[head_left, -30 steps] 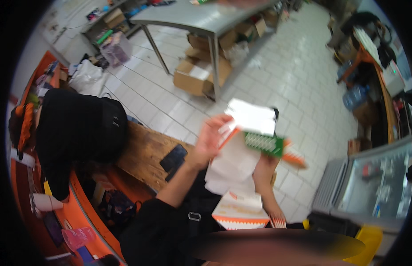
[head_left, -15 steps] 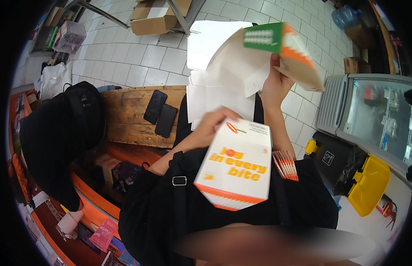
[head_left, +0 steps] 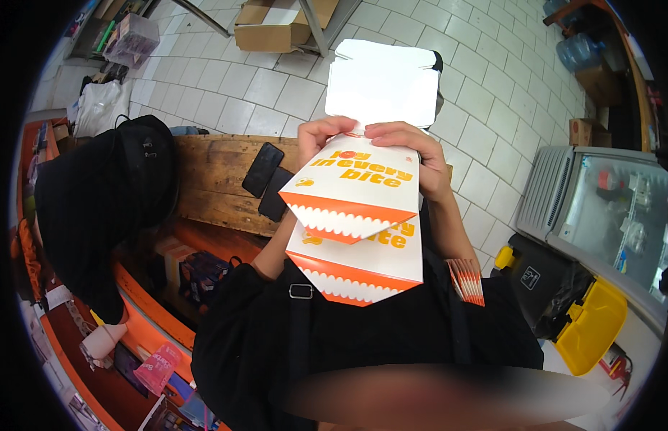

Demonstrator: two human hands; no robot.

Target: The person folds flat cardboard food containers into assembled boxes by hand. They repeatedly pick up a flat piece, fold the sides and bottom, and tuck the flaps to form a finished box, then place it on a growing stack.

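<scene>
An orange-and-white cardboard food box (head_left: 348, 190) with a scalloped edge is in front of my chest. My left hand (head_left: 321, 136) has its fingers closed at the far left corner of this box. At the far right corner my right hand (head_left: 418, 149) grips the same box, its fingers bent over the top edge. A second matching box (head_left: 359, 258) is just under the first and sticks out toward me; whether one is nested in the other I cannot tell. Beyond my hands lie flat white cardboard sheets (head_left: 380, 82), near my knees.
Two dark phones (head_left: 263, 169) lie on the wooden bench (head_left: 212, 169) to my left, next to a black bag (head_left: 143, 154). On the right stand a glass-door fridge (head_left: 607, 208) and a black bin with a yellow lid (head_left: 592, 323). Folded card pieces (head_left: 465, 281) show by my right arm.
My right hand has brought its box from the far right down onto the other one. Both hands have come together at its far edge, and the view has shifted slightly.
</scene>
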